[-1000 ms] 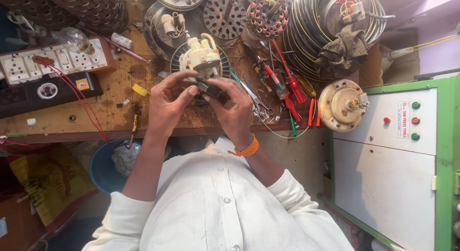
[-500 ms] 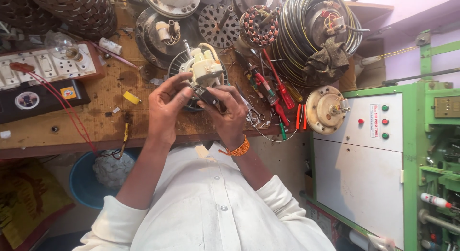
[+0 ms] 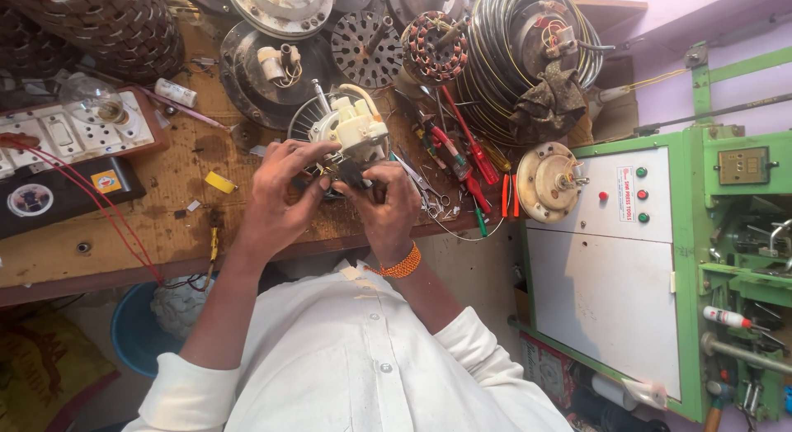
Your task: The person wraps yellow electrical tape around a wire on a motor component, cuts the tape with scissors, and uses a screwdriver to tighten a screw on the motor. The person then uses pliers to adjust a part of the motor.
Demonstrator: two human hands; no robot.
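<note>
Both hands grip a small dark part at the near edge of the tabletop (image 3: 165, 234): left hand (image 3: 276, 203) steadying it, right hand (image 3: 386, 205) pinching it, just below the cream motor (image 3: 351, 128), screwdrivers (image 3: 462, 155) within reach.

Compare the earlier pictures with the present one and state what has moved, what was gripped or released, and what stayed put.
Nothing was picked up or let go. The left hand and right hand stay closed on the dark base of the small fan motor with the cream plastic top, their fingers barely shifting. Only the camera's view drifted. The red-handled screwdrivers and round metal cover lie unmoved on the wooden bench.
</note>
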